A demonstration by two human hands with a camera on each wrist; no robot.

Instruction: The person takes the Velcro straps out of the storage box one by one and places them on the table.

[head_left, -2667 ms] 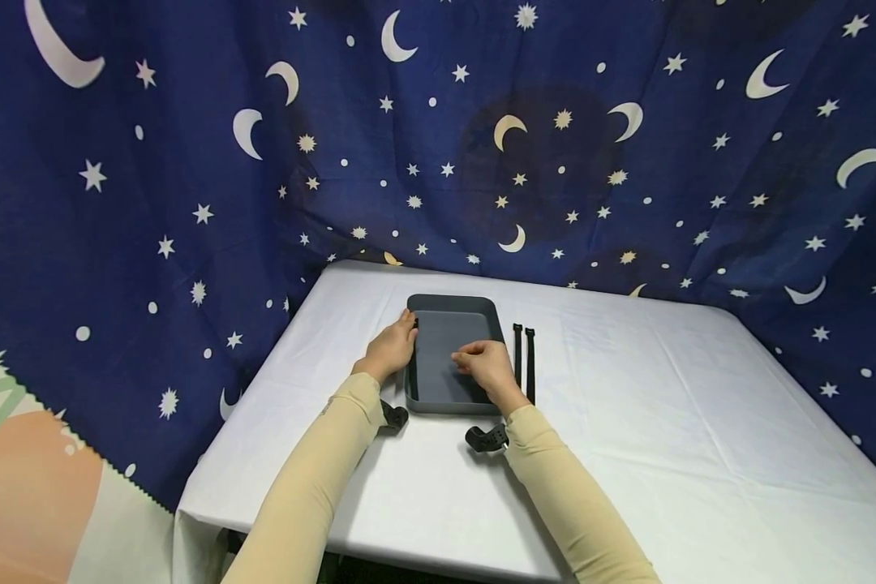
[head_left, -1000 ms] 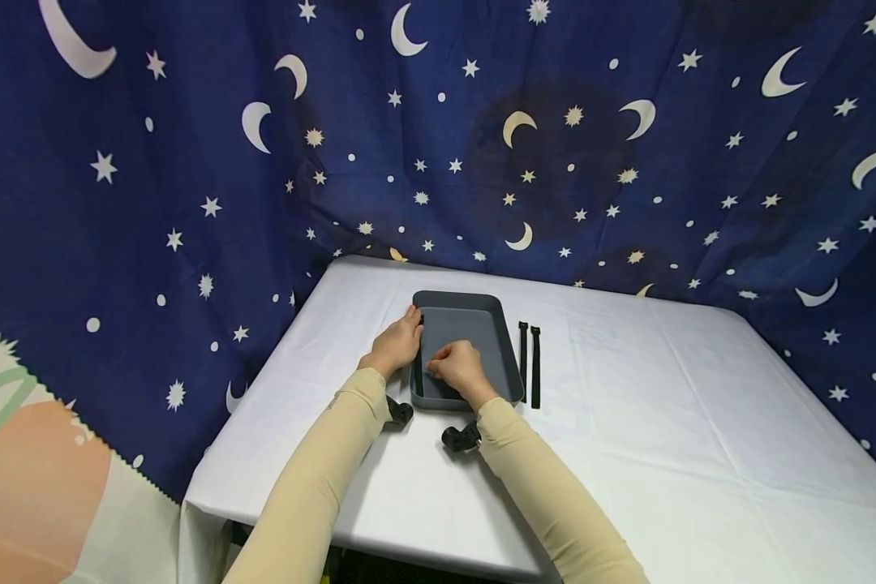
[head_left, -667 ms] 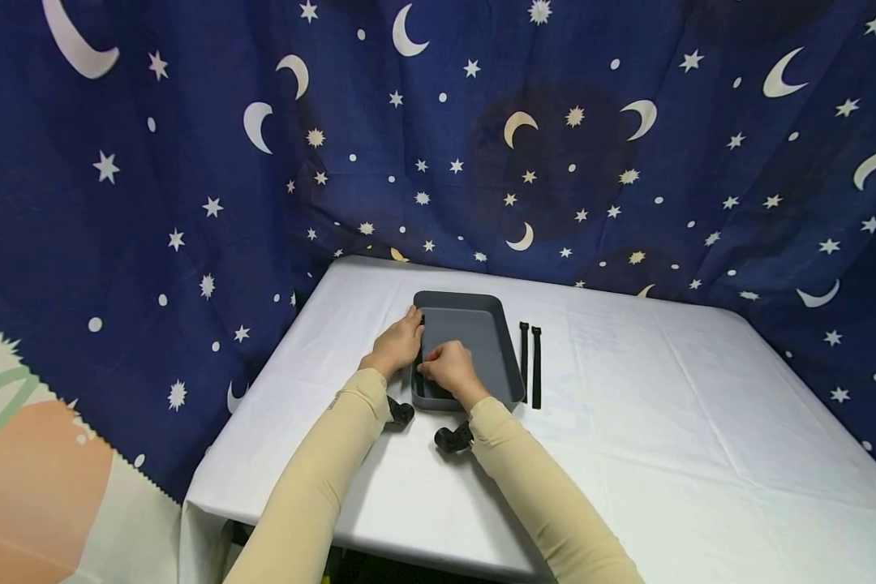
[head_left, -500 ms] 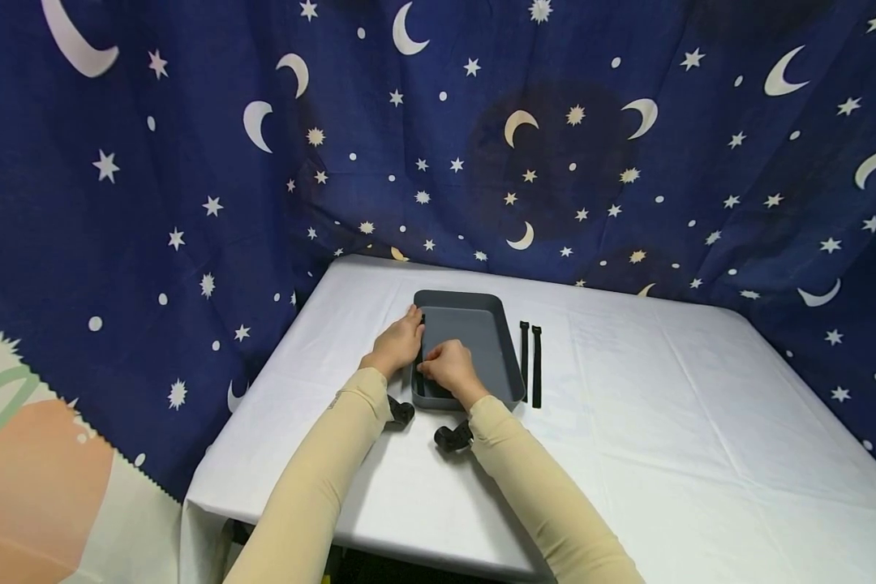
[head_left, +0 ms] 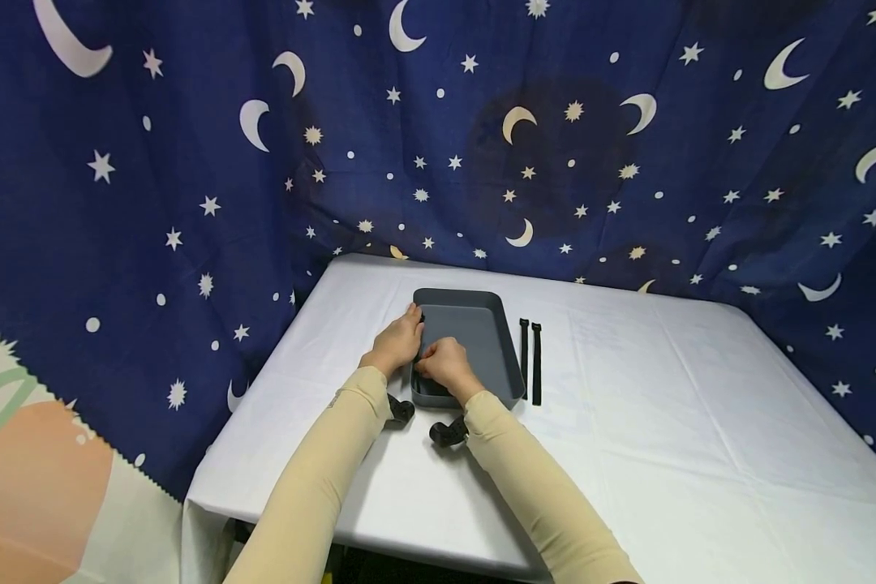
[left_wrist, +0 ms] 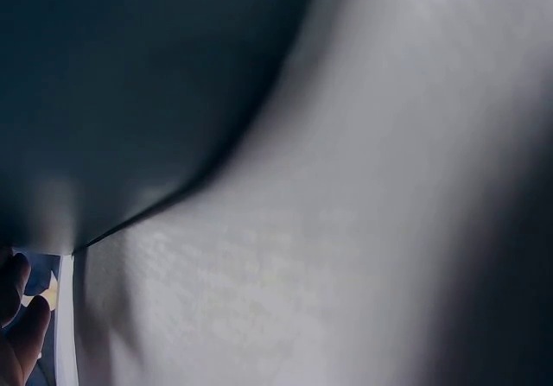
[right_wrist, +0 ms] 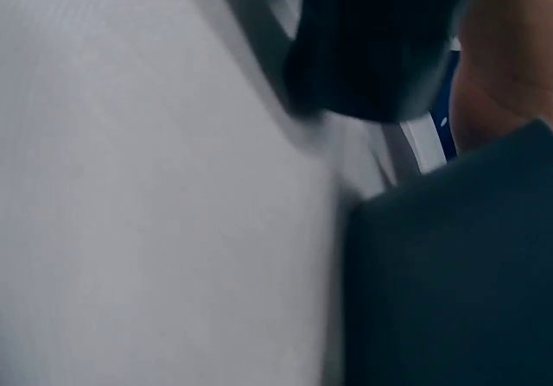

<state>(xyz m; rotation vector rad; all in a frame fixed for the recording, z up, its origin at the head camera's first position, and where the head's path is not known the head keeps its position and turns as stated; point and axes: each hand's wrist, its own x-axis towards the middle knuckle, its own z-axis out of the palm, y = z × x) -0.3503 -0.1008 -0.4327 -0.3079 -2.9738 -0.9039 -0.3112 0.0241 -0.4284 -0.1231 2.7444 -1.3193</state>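
Note:
A dark grey rectangular tray [head_left: 474, 320] lies on the white-covered table. My left hand [head_left: 396, 345] rests on its left rim, fingers extended forward; the left wrist view catches only a few fingers [left_wrist: 26, 330] beside the dark outer wall. Along the inner left wall runs a thin black strap, its far end [head_left: 422, 318] showing by my left fingertips. My right hand [head_left: 447, 363] reaches into the tray, thumb and fingers pinched together on the strap, whose lower part is mostly covered. Only part of the right palm [right_wrist: 488, 114] appears in the right wrist view.
Two black straps [head_left: 524, 361] lie side by side just right of the tray. A black wrist camera [head_left: 447, 432] hangs under each forearm. White cloth [head_left: 672, 422] covers the table, and a blue curtain [head_left: 380, 122] with moons and stars hangs behind it.
My right hand has moved left across the tray, from its right half to the strap at the left wall, and shifts only slightly at the end. My left hand stays at the rim.

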